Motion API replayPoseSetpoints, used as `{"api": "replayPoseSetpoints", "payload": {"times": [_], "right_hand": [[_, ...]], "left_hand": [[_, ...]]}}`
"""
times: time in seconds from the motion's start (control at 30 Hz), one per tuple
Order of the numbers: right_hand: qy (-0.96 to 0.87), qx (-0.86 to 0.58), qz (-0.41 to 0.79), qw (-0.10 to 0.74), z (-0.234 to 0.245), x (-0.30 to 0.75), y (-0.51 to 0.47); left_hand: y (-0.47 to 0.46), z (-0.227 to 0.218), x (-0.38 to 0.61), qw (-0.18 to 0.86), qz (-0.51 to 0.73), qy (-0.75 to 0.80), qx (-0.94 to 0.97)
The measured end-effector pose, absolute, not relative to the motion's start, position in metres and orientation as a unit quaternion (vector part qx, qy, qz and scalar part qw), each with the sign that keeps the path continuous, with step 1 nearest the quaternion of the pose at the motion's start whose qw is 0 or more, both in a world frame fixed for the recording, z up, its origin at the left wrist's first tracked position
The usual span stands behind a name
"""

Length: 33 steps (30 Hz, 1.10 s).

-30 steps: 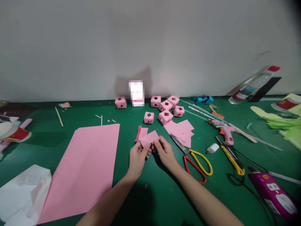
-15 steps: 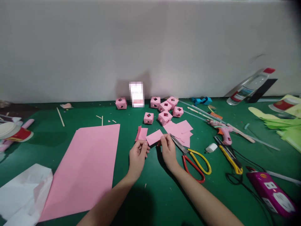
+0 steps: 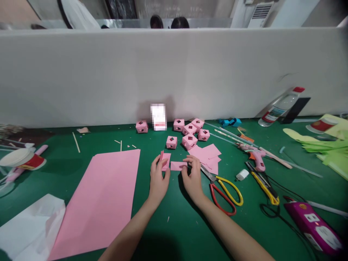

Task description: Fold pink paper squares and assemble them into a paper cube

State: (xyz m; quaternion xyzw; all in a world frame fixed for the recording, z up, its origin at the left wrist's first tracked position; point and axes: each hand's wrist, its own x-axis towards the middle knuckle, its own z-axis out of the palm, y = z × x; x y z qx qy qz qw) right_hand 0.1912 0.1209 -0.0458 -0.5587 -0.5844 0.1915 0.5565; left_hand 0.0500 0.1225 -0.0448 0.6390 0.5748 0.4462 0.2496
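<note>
My right hand [image 3: 192, 175] pinches a small folded pink paper strip [image 3: 178, 165] down on the green table, fingers closed on its right end. Just left of it, my left hand [image 3: 158, 178] grips a little stack of pink paper pieces [image 3: 165, 160] with thumb and fingers. Several folded pink paper cubes [image 3: 189, 139] sit a short way beyond the hands, one more pink cube [image 3: 141, 126] apart at the wall. Loose pink squares [image 3: 208, 152] lie to the right of the strip.
A large pink sheet [image 3: 104, 197] lies left of my arms, white paper [image 3: 29, 226] at the near left. Scissors [image 3: 224, 190], a yellow cutter [image 3: 265, 183], a pink glue gun [image 3: 255, 156], a purple power strip [image 3: 315, 224], a bottle [image 3: 280, 106] and green paper [image 3: 323, 145] fill the right. A white partition stands behind.
The right hand has lowered the pink strip from the air onto the table. The left hand has taken hold of the small pink stack. The view has tilted upward, showing over the partition.
</note>
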Motion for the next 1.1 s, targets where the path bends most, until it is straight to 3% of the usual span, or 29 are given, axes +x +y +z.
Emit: {"api": "replayPoseSetpoints", "payload": {"times": [0.23,0.63,0.9,1.1], "right_hand": [[-0.682,-0.497,0.194,0.500,-0.035,0.187,0.115],[-0.493,-0.548,0.377,0.561,-0.039,0.186,0.122],[-0.470,-0.521,0.418,0.577,-0.048,0.189,0.126],[-0.485,-0.529,0.405,0.567,-0.042,0.190,0.123]], "left_hand": [[0.120,-0.047,0.048,0.233,0.452,0.560,0.655],[0.103,-0.037,0.056,0.133,0.448,0.438,0.768],[0.111,-0.032,0.050,0.216,0.478,0.491,0.695],[0.119,-0.041,0.043,0.334,0.503,0.555,0.573]]}}
